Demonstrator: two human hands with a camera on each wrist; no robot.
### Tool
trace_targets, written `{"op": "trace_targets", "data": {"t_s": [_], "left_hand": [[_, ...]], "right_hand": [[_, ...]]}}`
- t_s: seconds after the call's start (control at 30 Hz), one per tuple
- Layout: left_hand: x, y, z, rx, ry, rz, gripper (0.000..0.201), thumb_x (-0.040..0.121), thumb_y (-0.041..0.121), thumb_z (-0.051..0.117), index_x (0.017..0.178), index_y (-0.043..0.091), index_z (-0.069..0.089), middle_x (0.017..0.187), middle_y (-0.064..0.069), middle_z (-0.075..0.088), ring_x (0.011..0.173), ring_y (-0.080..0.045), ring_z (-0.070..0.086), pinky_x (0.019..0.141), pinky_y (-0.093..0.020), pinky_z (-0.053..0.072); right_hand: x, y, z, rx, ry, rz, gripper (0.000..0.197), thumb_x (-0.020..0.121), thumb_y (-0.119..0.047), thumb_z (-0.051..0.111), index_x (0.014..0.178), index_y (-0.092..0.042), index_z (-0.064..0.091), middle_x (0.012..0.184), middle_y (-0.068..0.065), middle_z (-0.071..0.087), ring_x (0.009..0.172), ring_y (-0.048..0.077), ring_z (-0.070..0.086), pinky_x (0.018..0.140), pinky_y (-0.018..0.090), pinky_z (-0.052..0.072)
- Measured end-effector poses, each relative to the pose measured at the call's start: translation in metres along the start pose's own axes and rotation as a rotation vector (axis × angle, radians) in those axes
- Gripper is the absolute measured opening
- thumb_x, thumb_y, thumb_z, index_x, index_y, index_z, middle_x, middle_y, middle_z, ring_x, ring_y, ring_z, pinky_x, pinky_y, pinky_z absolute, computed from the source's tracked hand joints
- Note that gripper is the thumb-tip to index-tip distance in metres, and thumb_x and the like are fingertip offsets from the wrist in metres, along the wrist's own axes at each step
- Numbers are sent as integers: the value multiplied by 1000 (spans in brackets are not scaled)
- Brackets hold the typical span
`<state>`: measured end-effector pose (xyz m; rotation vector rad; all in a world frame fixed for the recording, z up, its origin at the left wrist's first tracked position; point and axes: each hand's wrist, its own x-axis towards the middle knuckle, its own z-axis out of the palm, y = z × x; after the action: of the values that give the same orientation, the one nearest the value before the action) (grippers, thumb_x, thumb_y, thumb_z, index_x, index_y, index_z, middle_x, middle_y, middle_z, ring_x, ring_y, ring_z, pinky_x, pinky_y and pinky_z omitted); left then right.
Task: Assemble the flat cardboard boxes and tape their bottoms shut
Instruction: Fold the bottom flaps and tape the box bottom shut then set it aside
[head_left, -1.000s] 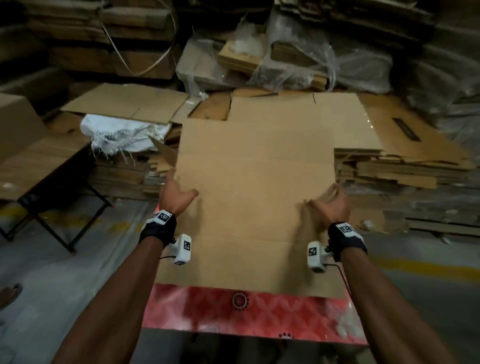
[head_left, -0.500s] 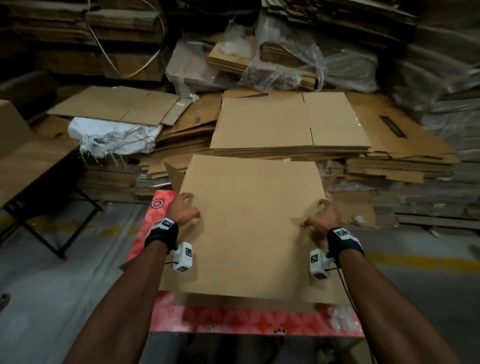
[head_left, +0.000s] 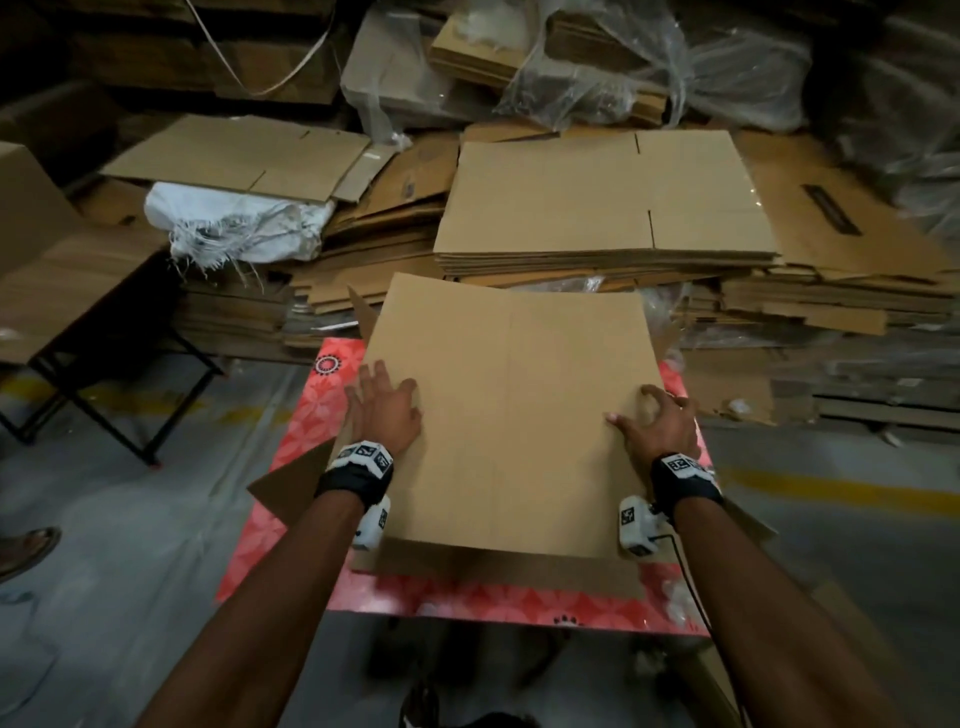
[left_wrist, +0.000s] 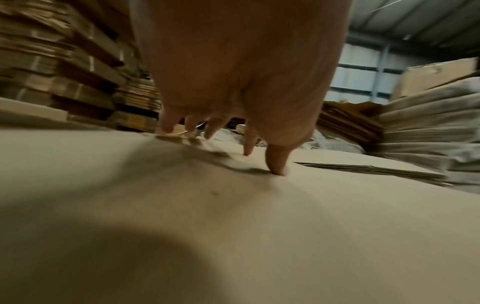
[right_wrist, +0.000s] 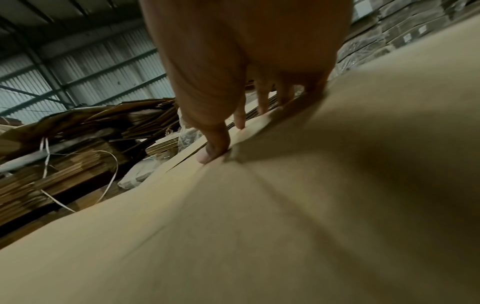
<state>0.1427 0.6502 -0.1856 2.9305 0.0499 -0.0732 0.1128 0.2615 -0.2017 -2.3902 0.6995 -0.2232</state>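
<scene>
A brown cardboard box (head_left: 509, 415) lies squashed on the red patterned table (head_left: 291, 467), its broad panel facing up. Flaps stick out from under it at the left, right and near sides. My left hand (head_left: 384, 408) presses on its left edge with spread fingers. In the left wrist view the left hand's fingertips (left_wrist: 276, 168) touch the cardboard box (left_wrist: 233, 226). My right hand (head_left: 657, 421) grips the right edge, thumb on top and fingers curled over it. In the right wrist view the right hand's thumb (right_wrist: 213, 148) presses the cardboard box (right_wrist: 285, 226) at that edge.
A neat stack of flat boxes (head_left: 597, 208) lies just beyond the table, with more cardboard piles around it. A white sack (head_left: 234, 223) lies at the left. A wooden table (head_left: 62, 291) on black legs stands at far left. Someone's shoe (head_left: 26, 551) shows on the floor.
The cardboard, held up and tilted toward me a second ago, has come down onto the red table. Both hands lowered with it along its side edges.
</scene>
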Motion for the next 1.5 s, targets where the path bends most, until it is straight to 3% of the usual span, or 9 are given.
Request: {"op": "trace_targets", "data": {"t_s": [0.17, 0.27, 0.5, 0.7, 0.87, 0.97, 1.07, 1.37, 1.5], "left_hand": [[-37, 41, 11, -53, -258, 313, 91, 81, 66, 69, 156, 33, 31, 171, -12, 6, 157, -35, -4, 124, -58, 4], [-59, 57, 24, 63, -395, 402, 130, 61, 87, 66, 162, 35, 3, 170, -8, -17, 155, -32, -19, 122, -63, -7], [-79, 54, 41, 254, -325, 639, 152, 49, 90, 70, 159, 33, -19, 167, -10, -28, 152, -40, -23, 121, -66, -8], [-80, 32, 34, 329, -277, 611, 139, 61, 55, 82, 162, 26, -9, 170, -13, -12, 155, -43, -6, 124, -62, 7], [-84, 6, 36, 374, -268, 516, 128, 66, 48, 78, 163, 24, -3, 171, -10, -3, 155, -40, 5, 122, -62, 17], [-85, -8, 35, 319, -248, 436, 91, 77, 40, 68, 156, 25, 26, 162, -8, 30, 145, -34, 33, 112, -53, 38], [-86, -19, 43, 280, -190, 373, 44, 86, 27, 53, 129, 24, 52, 128, -3, 61, 117, -29, 56, 90, -43, 50], [-93, -55, 111, 269, -315, 253, 38, 100, 18, 47, 136, 31, 54, 132, -1, 62, 119, -28, 58, 94, -46, 52], [-94, -61, 137, 299, -356, 291, 38, 100, 18, 54, 138, 23, 49, 134, -8, 53, 123, -33, 52, 88, -48, 52]], "right_hand": [[-9, -16, 8, -83, 6, 13, 75, 70, -60, 85, 133, -30, 57, 143, 10, 42, 124, 39, 51, 92, 50, 50], [-14, -23, 13, -89, -11, 20, 73, 73, -59, 84, 132, -26, 57, 141, 9, 45, 122, 41, 52, 91, 51, 49], [-30, -31, 23, -110, -70, -36, 72, 83, -56, 75, 143, -24, 52, 145, 9, 50, 126, 39, 54, 97, 50, 50], [-50, -42, 37, -127, -173, -122, 66, 91, -51, 69, 148, -26, 47, 160, 6, 38, 138, 35, 47, 106, 50, 43], [-69, -48, 58, -143, -241, -175, 65, 94, -45, 67, 150, -23, 45, 161, 6, 38, 140, 34, 46, 109, 47, 41], [-86, -54, 73, -186, -306, -185, 61, 92, -40, 68, 145, -19, 47, 146, 13, 53, 130, 37, 54, 103, 45, 45], [-105, -51, 93, -275, -429, -143, 56, 95, -39, 63, 144, -18, 47, 139, 17, 59, 124, 40, 58, 100, 45, 47], [-155, -1, 146, -307, -710, -140, 57, 101, -56, 48, 135, -12, 57, 134, 21, 61, 120, 42, 59, 96, 44, 48], [-164, 17, 159, -347, -753, -198, 54, 98, -37, 58, 146, -14, 48, 137, 19, 60, 123, 38, 57, 96, 42, 48]]}}
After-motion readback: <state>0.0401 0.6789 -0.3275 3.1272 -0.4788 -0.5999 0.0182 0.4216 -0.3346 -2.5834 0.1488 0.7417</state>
